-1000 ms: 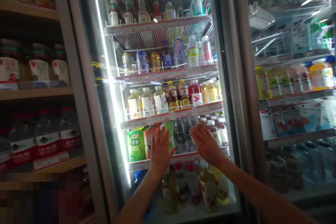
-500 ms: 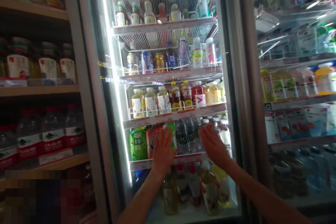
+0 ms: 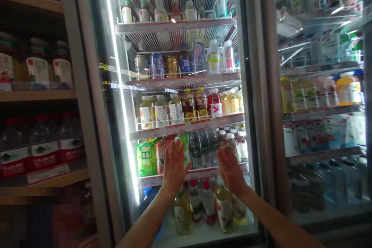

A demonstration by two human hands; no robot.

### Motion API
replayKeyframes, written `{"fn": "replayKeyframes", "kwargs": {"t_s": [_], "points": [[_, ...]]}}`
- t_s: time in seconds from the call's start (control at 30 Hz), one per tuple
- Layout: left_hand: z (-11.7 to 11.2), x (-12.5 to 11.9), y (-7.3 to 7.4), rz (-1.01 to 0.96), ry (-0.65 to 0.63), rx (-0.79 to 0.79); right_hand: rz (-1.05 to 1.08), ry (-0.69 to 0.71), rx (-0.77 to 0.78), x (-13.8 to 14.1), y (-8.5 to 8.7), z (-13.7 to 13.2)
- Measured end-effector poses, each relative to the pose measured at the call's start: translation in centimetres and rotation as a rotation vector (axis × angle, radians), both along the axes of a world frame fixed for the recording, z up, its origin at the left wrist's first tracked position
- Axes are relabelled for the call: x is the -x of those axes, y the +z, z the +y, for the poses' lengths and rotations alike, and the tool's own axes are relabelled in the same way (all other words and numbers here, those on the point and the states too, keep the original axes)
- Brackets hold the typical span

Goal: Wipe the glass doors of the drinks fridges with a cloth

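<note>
My left hand (image 3: 174, 166) is raised with its fingers stretched out, in front of a red drink bottle (image 3: 162, 155) and a green bottle (image 3: 183, 142). Just to its left stands a large green drink bottle (image 3: 147, 157). My right hand (image 3: 230, 170), fingers extended, is before several white-capped bottles (image 3: 231, 141). Between the two hands, clear water bottles (image 3: 196, 150) show on the same cooler shelf. Neither hand holds anything. Whether the palms touch the glass door of the lit cooler (image 3: 174, 27), I cannot tell.
Bottles and cans fill the cooler's upper shelves; more bottles (image 3: 224, 209) stand at its bottom. A metal door frame (image 3: 266, 85) runs down the right, beside another stocked cooler (image 3: 322, 116). On the left, wooden shelves (image 3: 37, 95) carry jars and red-labelled water bottles (image 3: 43, 143).
The view has shifted, so the cooler and shelves sit slightly farther left. My right hand has come lower, its fingers below the white caps. My left hand keeps its spread pose.
</note>
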State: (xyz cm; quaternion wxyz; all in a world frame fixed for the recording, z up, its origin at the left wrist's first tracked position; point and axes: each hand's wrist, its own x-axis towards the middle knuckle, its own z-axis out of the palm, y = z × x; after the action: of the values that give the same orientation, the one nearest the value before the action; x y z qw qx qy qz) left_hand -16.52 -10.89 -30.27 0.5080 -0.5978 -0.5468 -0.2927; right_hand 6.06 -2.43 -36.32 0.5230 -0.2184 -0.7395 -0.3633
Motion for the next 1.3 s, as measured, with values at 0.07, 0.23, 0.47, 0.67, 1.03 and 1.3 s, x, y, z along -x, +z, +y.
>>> {"fn": "replayKeyframes", "kwargs": {"t_s": [0.07,0.23,0.47,0.67,1.03,1.3], "points": [[-0.1,0.4,-0.1,0.014,-0.009,-0.010,-0.131,0.036,-0.022,0.8,0.7,-0.2],[-0.8,2.0,-1.5,0.099,-0.027,0.006,-0.072,0.034,-0.026,0.7,3.2,0.4],[-1.8,3.1,-2.9,0.078,0.017,0.044,-0.346,0.181,-0.113,4.5,4.5,-1.2],[-3.4,5.9,-3.6,0.080,0.034,0.006,-0.167,0.139,-0.037,6.9,6.0,-2.1],[-5.0,7.8,-4.8,0.057,0.121,0.060,-0.276,0.194,-0.108,9.3,5.2,-3.2],[-5.4,8.7,-5.2,0.060,0.156,0.062,-0.193,0.161,-0.013,10.8,6.2,-3.6]]}}
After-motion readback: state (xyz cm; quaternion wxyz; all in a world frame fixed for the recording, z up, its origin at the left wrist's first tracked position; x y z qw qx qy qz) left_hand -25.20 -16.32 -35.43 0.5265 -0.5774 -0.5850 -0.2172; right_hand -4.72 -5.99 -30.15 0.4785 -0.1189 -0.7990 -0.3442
